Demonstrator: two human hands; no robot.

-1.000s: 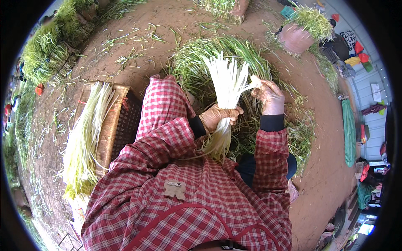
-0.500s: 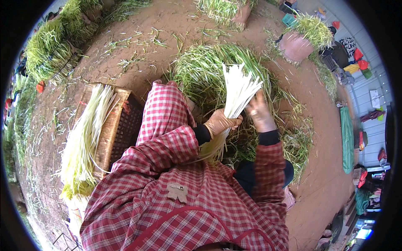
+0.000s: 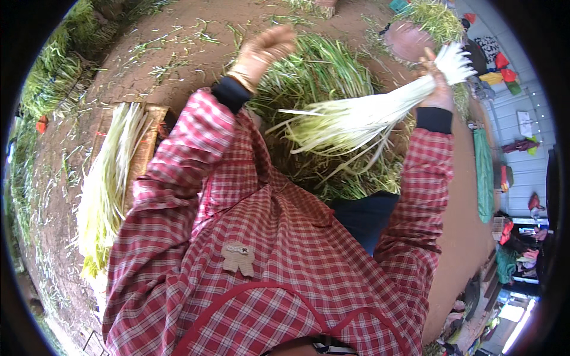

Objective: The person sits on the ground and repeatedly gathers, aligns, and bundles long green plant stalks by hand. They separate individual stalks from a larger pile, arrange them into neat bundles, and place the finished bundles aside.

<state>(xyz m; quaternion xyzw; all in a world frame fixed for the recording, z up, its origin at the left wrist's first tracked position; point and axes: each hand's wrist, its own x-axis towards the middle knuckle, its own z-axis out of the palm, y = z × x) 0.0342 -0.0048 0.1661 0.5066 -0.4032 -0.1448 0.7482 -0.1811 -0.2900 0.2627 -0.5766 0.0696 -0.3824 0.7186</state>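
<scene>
My right hand grips a bunch of blanched chives near its white root ends. The bunch lies sideways in the air, its pale yellow leaf tips fanning left. My left hand, in a tan glove, is raised at the far left of the green pile. Its fingers are stretched out and slightly blurred, with nothing in them. Below the bunch spreads a heap of green leaves on the ground. More blanched chives lie along a crate at my left.
Bundled greens stand at the far left, and another leafy bundle rises by a pinkish container at the far right. Loose leaves litter the brown soil. A rolled green sheet leans along the right wall.
The left hand has let go of the chives and moved up and away to the left. My right hand has closed on the bunch and swung it right, turning it sideways.
</scene>
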